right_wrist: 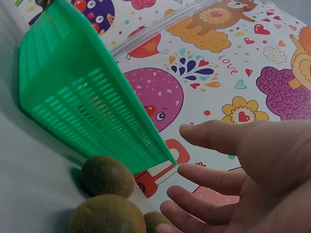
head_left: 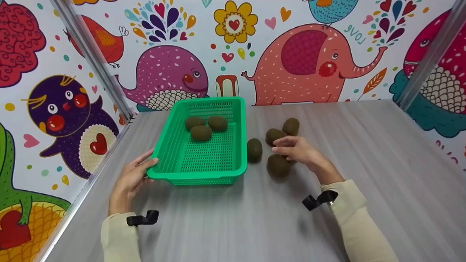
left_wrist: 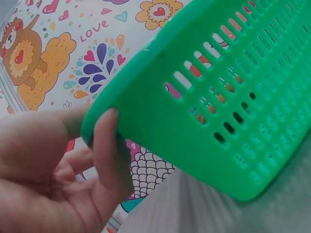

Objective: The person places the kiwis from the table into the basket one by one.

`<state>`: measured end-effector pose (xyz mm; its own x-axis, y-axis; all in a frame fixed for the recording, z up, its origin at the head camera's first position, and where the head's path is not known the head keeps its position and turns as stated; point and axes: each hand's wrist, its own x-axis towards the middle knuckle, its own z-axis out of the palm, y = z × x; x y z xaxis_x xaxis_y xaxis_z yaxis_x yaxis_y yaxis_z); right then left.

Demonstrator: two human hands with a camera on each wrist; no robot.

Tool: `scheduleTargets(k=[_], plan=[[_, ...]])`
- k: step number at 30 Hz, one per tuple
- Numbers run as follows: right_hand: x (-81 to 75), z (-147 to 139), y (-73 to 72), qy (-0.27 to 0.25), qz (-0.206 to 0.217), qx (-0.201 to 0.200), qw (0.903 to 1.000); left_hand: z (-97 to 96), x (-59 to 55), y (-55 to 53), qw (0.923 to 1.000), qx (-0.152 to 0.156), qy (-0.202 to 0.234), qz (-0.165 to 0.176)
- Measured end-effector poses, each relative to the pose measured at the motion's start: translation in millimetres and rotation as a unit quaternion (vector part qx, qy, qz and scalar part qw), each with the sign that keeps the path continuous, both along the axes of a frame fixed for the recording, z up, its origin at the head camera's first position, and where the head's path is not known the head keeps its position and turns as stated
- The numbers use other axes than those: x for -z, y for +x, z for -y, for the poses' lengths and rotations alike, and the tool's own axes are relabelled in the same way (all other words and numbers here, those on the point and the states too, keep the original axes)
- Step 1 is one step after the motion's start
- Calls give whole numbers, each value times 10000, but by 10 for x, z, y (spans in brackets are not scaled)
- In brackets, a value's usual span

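Note:
A green plastic basket (head_left: 204, 175) stands left of centre, with three kiwis (head_left: 201, 133) lying inside toward its far end. My left hand (head_left: 131, 179) grips the rim at the basket's near left corner; in the left wrist view the thumb (left_wrist: 106, 141) lies over that rim. Over a group of loose kiwis (head_left: 278, 166) right of the basket hovers my right hand (head_left: 299, 151), its fingers stretched out and holding nothing. One kiwi (head_left: 254, 150) lies right beside the basket's right wall. Another is mostly hidden under the right hand.
The grey wood-grain table (head_left: 255, 222) runs back to a wall (head_left: 233, 62) printed with cartoon animals. Metal posts (head_left: 96, 62) stand at the wall's corners. A black strap mount is on each wrist, over pale sleeves (head_left: 362, 222).

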<state>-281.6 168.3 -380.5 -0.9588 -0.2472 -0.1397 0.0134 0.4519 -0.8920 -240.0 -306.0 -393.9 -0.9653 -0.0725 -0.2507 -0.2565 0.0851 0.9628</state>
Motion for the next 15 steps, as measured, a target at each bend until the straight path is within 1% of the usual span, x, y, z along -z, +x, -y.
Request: scheduleTargets(k=[8,12,15], plan=[[97,-10,-26,412,170,166,9989,6,7,0,10000,-8,15,-10],[134,22,-24,696,163,196,9973,7,7,-7,10000,0,52,-15],[159,59,-29,914,13,193,9956,6,9,-4,10000,36,25,-42]])
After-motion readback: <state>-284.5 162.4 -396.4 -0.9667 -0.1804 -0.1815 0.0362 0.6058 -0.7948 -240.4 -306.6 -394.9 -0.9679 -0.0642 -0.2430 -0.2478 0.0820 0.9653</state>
